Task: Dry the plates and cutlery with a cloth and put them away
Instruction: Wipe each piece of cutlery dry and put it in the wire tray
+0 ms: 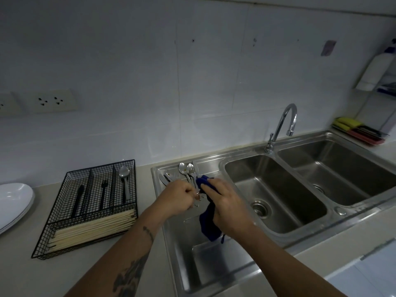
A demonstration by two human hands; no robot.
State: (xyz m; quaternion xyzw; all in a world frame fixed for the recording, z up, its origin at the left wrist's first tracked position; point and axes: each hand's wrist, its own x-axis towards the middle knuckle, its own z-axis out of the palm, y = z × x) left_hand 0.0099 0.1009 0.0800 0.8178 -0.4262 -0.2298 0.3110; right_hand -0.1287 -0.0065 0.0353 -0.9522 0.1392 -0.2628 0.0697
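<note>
Over the steel draining board (188,251), my left hand (177,197) grips the handle of a piece of cutlery (197,193); which kind I cannot tell. My right hand (227,205) holds a dark blue cloth (209,221) wrapped round its other end. Behind the hands, several spoons, forks and knives (184,172) lie on the board. A black wire cutlery tray (94,202) to the left holds a knife, a fork, a spoon (125,181) and pale chopsticks (94,229). White plates (12,202) are stacked at the far left.
A double steel sink (278,189) with a curved tap (282,125) lies to the right. Sponges and a red rack (357,129) stand in the far right corner under a wall shelf. Wall sockets (53,101) sit above the counter at left.
</note>
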